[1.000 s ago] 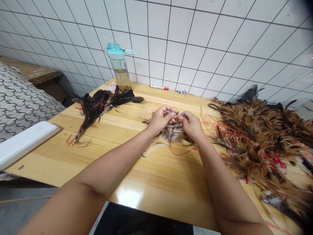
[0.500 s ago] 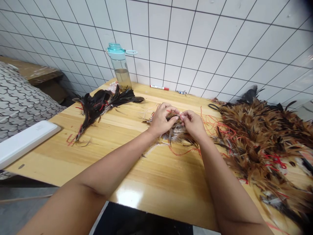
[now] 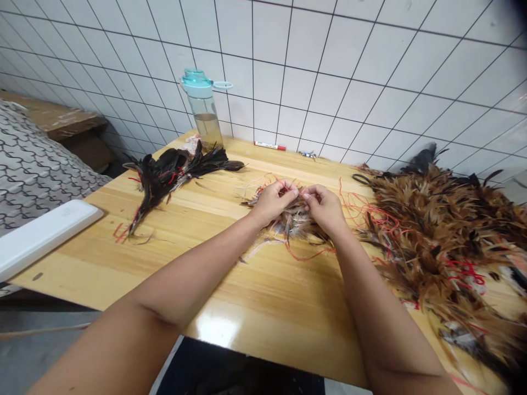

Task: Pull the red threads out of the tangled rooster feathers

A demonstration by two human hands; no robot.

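Note:
A bunch of brown and grey feathers (image 3: 300, 224) lies on the wooden table in front of me, under both hands. My left hand (image 3: 275, 201) is closed in a pinch on red string at the far side of the bunch. Close beside it, my right hand (image 3: 323, 206) also pinches the red string between thumb and finger. A loop of red string (image 3: 302, 258) trails out below the feathers, and more loose red string (image 3: 366, 211) lies tangled to the right of my right hand. The fingertips partly hide the string between them.
Black feathers (image 3: 164, 170) with red ties lie at the left, near a water bottle (image 3: 203, 112). A large pile of brown feathers (image 3: 440, 225) covers the right side. A marker (image 3: 269, 146) rests by the tiled wall; a white case (image 3: 47, 236) sits at the left edge.
My left hand has drawn in its fingers, curling them closer to the thumb at the string. My right hand stays nearly in place. The view has shifted slightly.

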